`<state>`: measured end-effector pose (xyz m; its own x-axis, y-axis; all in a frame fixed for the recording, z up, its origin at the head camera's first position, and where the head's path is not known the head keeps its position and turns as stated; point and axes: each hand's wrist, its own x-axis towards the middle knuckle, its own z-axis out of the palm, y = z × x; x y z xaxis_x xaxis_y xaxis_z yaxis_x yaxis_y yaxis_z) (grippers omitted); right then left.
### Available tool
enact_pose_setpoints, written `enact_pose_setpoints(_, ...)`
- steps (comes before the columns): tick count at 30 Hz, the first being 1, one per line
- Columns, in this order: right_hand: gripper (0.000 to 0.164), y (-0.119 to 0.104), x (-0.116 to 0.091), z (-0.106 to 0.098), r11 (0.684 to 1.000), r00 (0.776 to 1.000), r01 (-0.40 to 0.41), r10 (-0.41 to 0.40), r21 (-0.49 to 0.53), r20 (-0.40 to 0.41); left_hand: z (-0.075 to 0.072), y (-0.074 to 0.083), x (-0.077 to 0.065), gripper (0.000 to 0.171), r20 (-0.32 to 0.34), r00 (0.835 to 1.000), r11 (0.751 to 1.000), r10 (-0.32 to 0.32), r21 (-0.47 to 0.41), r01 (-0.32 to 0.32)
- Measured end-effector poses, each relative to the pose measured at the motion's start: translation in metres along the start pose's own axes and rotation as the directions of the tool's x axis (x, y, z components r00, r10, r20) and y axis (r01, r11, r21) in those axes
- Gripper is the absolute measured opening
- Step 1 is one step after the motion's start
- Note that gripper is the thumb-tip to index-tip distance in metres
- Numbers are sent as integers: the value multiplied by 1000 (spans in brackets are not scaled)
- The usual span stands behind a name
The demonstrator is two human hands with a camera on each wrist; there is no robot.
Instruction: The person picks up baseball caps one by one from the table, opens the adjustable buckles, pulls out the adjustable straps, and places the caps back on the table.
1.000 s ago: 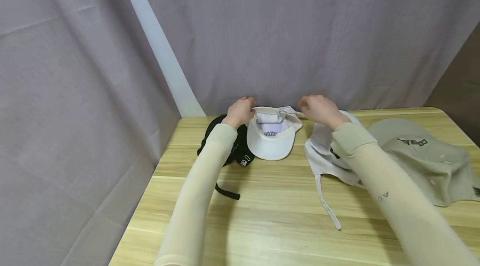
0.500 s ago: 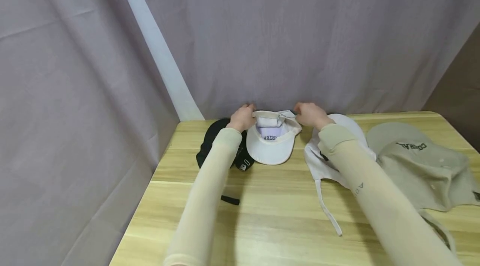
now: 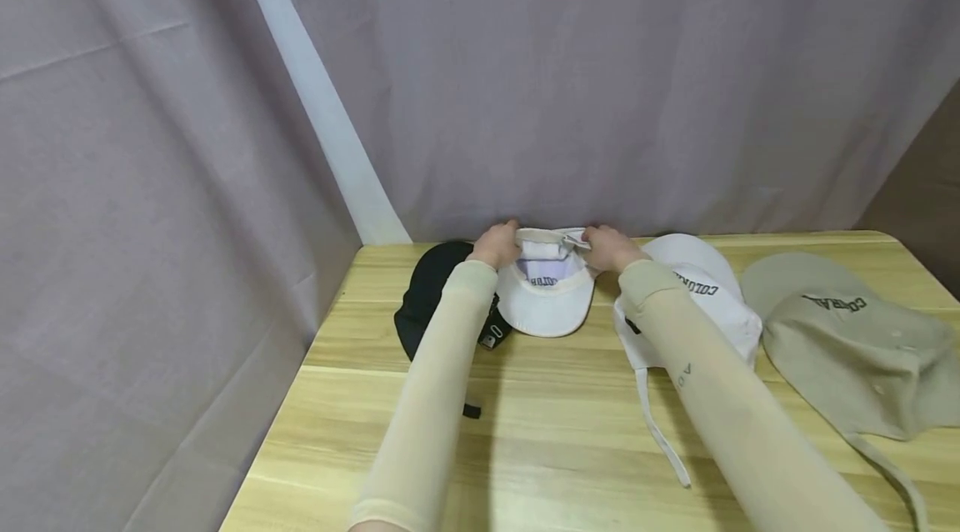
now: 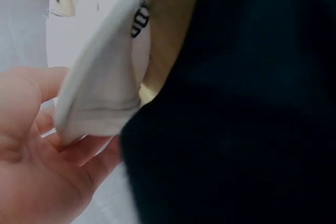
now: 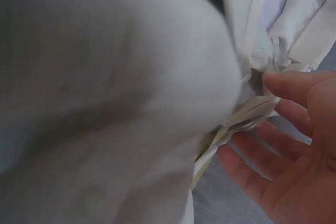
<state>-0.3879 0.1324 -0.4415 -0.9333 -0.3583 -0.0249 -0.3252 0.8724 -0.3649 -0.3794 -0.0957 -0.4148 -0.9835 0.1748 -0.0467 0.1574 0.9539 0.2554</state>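
Observation:
A small white cap point(image 3: 546, 313) lies at the table's back edge in the head view, visor toward me and hollow inside showing. My left hand point(image 3: 497, 245) pinches its left rear rim. In the left wrist view that hand point(image 4: 44, 156) has its thumb on one side of the white cap's edge point(image 4: 100, 95) and its fingers behind. On the other side, my right hand point(image 3: 611, 248) holds the rear edge by the strap. The right wrist view shows this hand point(image 5: 299, 145) with thumb and fingers around the fabric edge point(image 5: 251, 111).
A black cap point(image 3: 431, 290) lies left of the small cap, partly under my left forearm. To the right are a white cap with a hanging strap point(image 3: 697, 286) and a beige cap point(image 3: 847, 332) on the wooden table point(image 3: 555, 440). A grey curtain point(image 3: 570, 82) hangs behind.
My right hand has moved left to the small cap and taken hold of its rear edge. My left hand has shifted slightly right along the rim. The view has tilted up slightly.

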Motion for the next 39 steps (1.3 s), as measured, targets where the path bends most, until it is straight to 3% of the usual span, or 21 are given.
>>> enact_pose_setpoints(11,39,1,-3,3,1000,1000,1,-1,-31,15,10,0,-2,37,6,1000,1000,28,-13,-28)
enact_pose_setpoints(17,29,-1,-9,-2,1000,1000,-9,9,7,3,5,5,-4,35,-17,998,998,65,16,-64)
enact_pose_setpoints(20,29,-1,-11,-7,999,1000,-7,7,33,0,-3,9,-6,30,-39,996,997,81,6,-81)
enact_pose_setpoints(28,24,-9,-23,-38,993,985,121,-121,-9,-122,-42,16,-18,25,-57,987,989,147,18,-146)
enact_pose_setpoints(34,21,-15,-36,-71,986,970,169,-165,8,-181,-66,17,-31,23,-123,959,966,257,21,-256)
enact_pose_setpoints(39,20,-22,-53,-89,975,945,216,-197,48,-261,-79,17,-47,21,-200,932,952,302,21,-304)
